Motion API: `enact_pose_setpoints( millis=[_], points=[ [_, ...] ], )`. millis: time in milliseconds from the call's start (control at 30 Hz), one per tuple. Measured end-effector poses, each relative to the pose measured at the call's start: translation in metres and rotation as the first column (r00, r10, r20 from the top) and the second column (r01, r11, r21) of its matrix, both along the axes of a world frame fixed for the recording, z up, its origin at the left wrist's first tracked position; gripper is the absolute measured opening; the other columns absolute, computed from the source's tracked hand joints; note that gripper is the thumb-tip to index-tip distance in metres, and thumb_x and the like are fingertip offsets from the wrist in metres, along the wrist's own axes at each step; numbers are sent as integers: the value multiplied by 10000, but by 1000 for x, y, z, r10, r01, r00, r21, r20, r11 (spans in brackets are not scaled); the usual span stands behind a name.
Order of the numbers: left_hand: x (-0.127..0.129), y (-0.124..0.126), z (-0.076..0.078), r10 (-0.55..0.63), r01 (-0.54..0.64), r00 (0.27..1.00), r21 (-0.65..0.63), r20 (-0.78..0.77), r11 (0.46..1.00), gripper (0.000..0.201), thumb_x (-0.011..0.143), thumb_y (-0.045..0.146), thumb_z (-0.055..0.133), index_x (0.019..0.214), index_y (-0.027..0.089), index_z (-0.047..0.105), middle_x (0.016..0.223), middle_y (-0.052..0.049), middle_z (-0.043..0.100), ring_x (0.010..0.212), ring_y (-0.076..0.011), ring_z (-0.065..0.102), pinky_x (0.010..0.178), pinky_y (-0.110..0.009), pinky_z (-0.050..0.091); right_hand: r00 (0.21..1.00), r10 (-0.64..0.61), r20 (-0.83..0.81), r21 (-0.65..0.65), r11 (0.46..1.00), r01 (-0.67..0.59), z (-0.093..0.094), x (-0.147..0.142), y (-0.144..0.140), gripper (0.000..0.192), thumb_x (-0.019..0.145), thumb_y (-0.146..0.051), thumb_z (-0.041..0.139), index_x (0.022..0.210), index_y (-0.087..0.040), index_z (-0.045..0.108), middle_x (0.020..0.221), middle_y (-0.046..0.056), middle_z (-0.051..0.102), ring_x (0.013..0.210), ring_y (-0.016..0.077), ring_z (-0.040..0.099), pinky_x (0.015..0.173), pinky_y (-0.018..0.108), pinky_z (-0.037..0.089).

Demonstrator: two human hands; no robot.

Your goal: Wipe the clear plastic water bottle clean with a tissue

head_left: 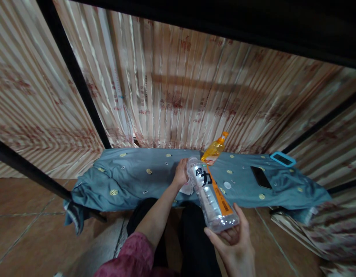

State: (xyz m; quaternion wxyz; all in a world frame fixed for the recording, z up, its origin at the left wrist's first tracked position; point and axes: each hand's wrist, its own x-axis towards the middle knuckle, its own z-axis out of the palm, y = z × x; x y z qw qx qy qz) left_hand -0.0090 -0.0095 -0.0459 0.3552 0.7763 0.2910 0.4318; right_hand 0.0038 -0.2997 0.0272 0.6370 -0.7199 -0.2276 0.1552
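Note:
A clear plastic bottle (211,196) with a silver and orange label is held tilted above the cloth, its open-looking neck pointing away from me. My right hand (235,240) grips the base, thumb and fingers on either side. At the neck end, my left hand (181,174) is closed against the bottle's side, with its fingertips partly hidden. A crumpled white tissue (187,188) shows just below my left hand; whether the hand holds it is unclear. Beyond the bottle's neck stands a yellow-orange pump bottle (214,151). A round clear cap-like disc (227,185) lies to the right.
A blue-grey cloth with pineapple prints (131,181) covers the narrow surface before me. On its right side lie a dark phone (261,177) and a blue-framed device (283,159). Black metal posts (76,77) and striped curtains (178,84) surround it.

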Motion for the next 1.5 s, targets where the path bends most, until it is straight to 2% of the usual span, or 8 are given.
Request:
enact_pose_setpoints(
  millis=[133,400,533,700,867,1033,1200,1500],
  points=[
    [0,0,3,-4,5,1000,-44,22,999,248,816,255,737,1056,213,686,1083,-106,715,1105,-330,681,1057,-509,564,1000,2,-21,-25,1000,-2,3,0,0,1268,580,-684,970,1625,-202,438,1111,129,819,946,327,819,858,408,655],
    [-1,0,5,4,-4,1000,-15,-2,1000,328,786,211,752,1109,217,695,1113,-108,719,1120,-335,679,1068,-509,563,1000,12,-8,-59,998,-12,6,1,0,1238,603,-656,961,1631,-217,429,1160,123,810,968,327,813,919,436,640],
    [0,-1,7,2,-2,1000,-9,-5,1000,262,818,247,756,1075,234,709,1078,-101,725,1091,-326,676,1055,-496,568,1000,19,-13,-49,999,-20,7,1,0,1260,606,-669,961,1642,-207,412,1142,128,817,934,326,815,871,423,648],
    [1,-1,5,17,-17,1000,-4,-25,1000,259,841,240,724,1097,204,704,1130,-125,724,1125,-333,664,1046,-494,561,1000,25,-16,-47,999,-26,7,0,0,1307,605,-674,964,1663,-184,374,1063,133,822,845,320,813,773,407,653],
    [1,-1,1,22,-22,999,-16,-27,1000,311,824,214,721,1132,191,683,1145,-110,717,1131,-315,662,1062,-488,550,1000,11,20,-22,1000,-10,-1,6,0,1272,598,-653,976,1640,-181,419,1126,156,817,849,317,812,759,400,654],
    [1,-1,2,18,-19,999,-15,-37,1000,275,815,193,726,1087,192,689,1122,-106,717,1120,-305,664,1057,-467,553,999,35,26,-30,999,-35,-15,23,-2,1305,487,-594,1033,1597,-202,470,1157,153,820,890,344,821,757,403,667],
    [0,-1,2,23,-24,998,-13,-65,1000,273,820,193,700,1092,184,679,1139,-116,713,1128,-314,660,1054,-476,552,997,74,17,-17,997,-73,-23,29,-3,1292,541,-523,1034,1624,-193,412,1099,134,831,890,337,827,741,391,674],
    [1,0,-4,28,-29,997,-10,-66,1000,309,813,177,699,1120,172,663,1149,-120,702,1141,-304,664,1055,-470,557,999,23,33,-11,1000,-23,-8,13,1,1305,573,-646,989,1643,-181,406,1075,135,831,851,323,821,730,388,669]
  ],
)
